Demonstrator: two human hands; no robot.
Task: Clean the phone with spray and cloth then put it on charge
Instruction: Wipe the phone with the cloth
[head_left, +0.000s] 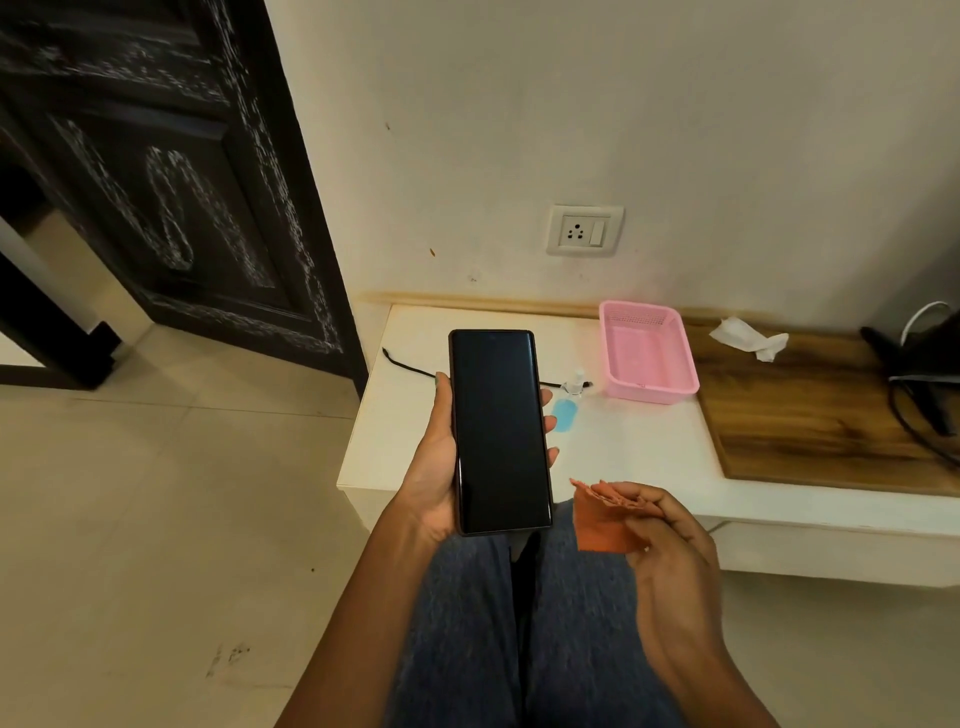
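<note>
My left hand (434, 467) holds a black phone (496, 431) upright, its dark screen facing me, above the white shelf's front edge. My right hand (670, 540) pinches a folded orange cloth (602, 522) just right of and below the phone, not touching it. A small spray bottle (567, 410) with blue liquid and a clear cap lies on the shelf behind the phone. A black charging cable (410, 368) runs across the shelf, partly hidden by the phone. A wall socket (584, 229) with a switch sits above the shelf.
A pink plastic basket (670, 387) stands on the white shelf (639, 447). To its right is a wooden board (810, 415) with a crumpled white tissue (748, 338) and dark gear with cables (924, 379). A dark carved door (171, 208) is at left. My jeans-clad legs are below.
</note>
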